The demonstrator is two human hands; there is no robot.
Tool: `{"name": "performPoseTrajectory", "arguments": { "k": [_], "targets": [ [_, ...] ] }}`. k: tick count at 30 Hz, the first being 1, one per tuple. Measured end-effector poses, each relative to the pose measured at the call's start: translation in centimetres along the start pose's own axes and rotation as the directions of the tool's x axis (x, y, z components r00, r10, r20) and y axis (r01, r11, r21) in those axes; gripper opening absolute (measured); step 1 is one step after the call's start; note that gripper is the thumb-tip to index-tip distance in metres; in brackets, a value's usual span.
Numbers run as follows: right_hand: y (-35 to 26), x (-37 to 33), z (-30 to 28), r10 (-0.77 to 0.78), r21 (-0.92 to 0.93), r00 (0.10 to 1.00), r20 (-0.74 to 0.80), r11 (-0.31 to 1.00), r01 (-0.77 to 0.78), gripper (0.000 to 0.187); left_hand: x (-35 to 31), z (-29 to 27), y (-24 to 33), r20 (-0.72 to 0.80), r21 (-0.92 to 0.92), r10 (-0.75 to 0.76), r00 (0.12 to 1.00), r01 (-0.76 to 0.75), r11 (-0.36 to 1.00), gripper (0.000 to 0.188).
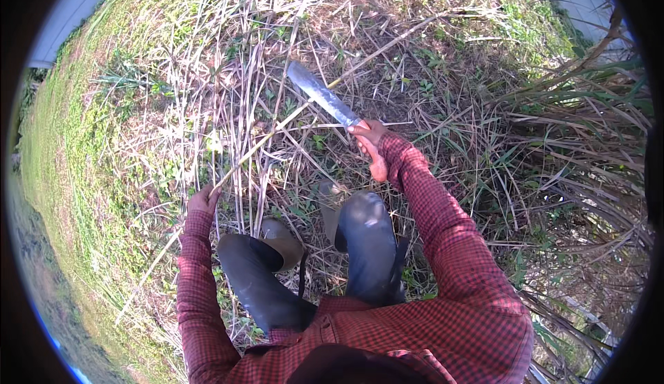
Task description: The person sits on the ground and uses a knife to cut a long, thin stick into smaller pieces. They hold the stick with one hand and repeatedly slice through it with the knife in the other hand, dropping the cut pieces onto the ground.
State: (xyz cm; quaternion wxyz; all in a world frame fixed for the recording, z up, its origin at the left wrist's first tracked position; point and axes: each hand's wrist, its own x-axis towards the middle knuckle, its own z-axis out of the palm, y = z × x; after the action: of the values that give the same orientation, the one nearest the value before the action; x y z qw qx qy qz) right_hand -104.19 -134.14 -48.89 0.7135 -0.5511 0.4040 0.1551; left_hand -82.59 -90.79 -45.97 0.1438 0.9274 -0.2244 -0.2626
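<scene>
Ground [429,73]: dry stalks, grass | right grip [370,135] clasps machete [325,98] | left grip [203,199] holds stalk [277,129]

The left hand [203,199] is down low on the left, fingers curled shut; its arm is bent and comes up from the bottom edge; the right hand [369,135] is farther out in front, closed tight in a fist; its arm stretches forward.
</scene>
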Motion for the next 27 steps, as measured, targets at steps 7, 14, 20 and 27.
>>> {"name": "performPoseTrajectory", "arguments": {
  "k": [7,14,20,27],
  "targets": [
    [0.7,9.6,-12.8,-0.031,0.144,0.799,-0.6,0.979,0.146,0.045,-2.6,-0.6,-6.8,-0.025,0.126,0.01,1.0,-0.007,0.992,0.033],
    [6.7,12.0,-11.6,-0.081,0.082,0.844,-0.53,0.986,0.147,0.045,-1.3,0.9,-12.4,-0.14,-0.066,0.007,0.99,-0.017,0.998,0.037],
    [9.8,9.8,-7.5,-0.089,-0.015,0.991,-0.099,0.996,0.088,0.043,-3.5,5.4,-17.7,-0.172,-0.24,0.026,0.985,-0.067,0.969,0.041],
    [10.1,12.3,-12.9,-0.104,0.234,0.859,-0.501,0.939,0.251,0.042,-3.5,6.0,-15.3,-0.181,0.35,0.386,0.904,-0.308,0.885,0.025]
  ]
}}
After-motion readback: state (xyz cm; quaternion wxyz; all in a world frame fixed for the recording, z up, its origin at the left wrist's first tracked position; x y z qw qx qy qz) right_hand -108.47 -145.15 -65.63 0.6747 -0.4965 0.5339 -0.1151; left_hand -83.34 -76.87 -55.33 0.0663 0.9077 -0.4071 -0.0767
